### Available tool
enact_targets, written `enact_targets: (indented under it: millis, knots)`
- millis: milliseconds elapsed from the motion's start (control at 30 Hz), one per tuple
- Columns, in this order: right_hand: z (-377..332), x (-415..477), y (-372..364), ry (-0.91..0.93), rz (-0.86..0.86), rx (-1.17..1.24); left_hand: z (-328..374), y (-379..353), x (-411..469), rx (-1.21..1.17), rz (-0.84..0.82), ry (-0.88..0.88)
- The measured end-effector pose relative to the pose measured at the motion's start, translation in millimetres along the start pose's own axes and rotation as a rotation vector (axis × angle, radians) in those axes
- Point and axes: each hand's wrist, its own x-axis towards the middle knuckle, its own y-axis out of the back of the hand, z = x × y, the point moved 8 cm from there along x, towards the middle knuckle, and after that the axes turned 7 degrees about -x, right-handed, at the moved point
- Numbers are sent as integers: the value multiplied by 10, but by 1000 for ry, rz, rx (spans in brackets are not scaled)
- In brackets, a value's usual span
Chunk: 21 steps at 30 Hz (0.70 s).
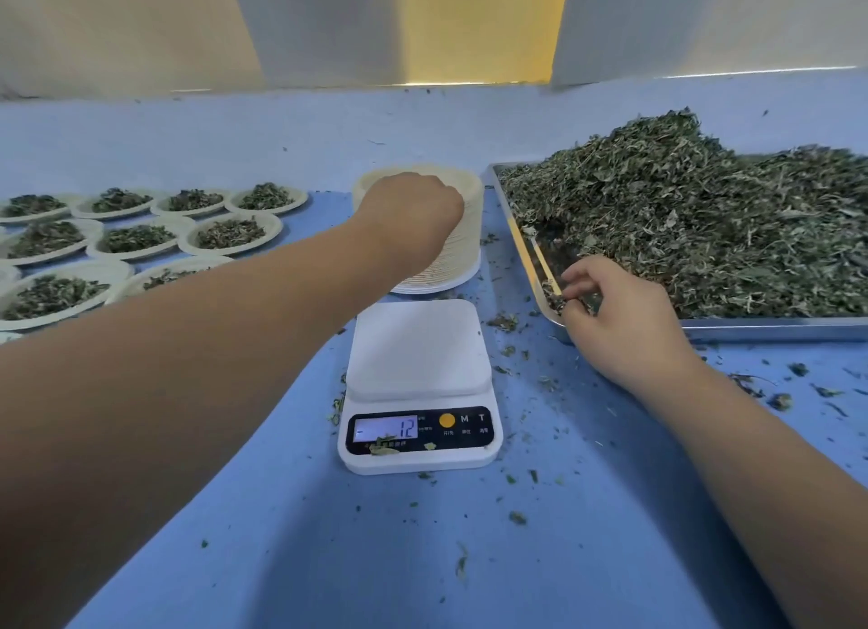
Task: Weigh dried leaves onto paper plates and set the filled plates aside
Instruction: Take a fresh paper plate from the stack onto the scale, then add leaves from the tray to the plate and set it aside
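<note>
Beside scale (418,346), left hand (408,215) grips plate stack (466,252); right hand (620,320) pinches leaves (704,234) in tray (761,330)

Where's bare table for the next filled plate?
Free: the blue table in front of the scale, between the forearms, crumbs only; also the strip behind the filled plates, toward the wall. Crowded: filled plates left, plate stack behind scale, tray of dried leaves right.

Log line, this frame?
left hand atop stack of white paper plates | right hand pinches dried green leaves in metal tray | white digital scale platform bare
</note>
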Motion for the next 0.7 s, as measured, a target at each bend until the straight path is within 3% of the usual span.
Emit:
enact_targets:
  millis: [700]
  knots:
    - [-50,-44,-41,43,-20,-77,110,72,37,79,-40,-93]
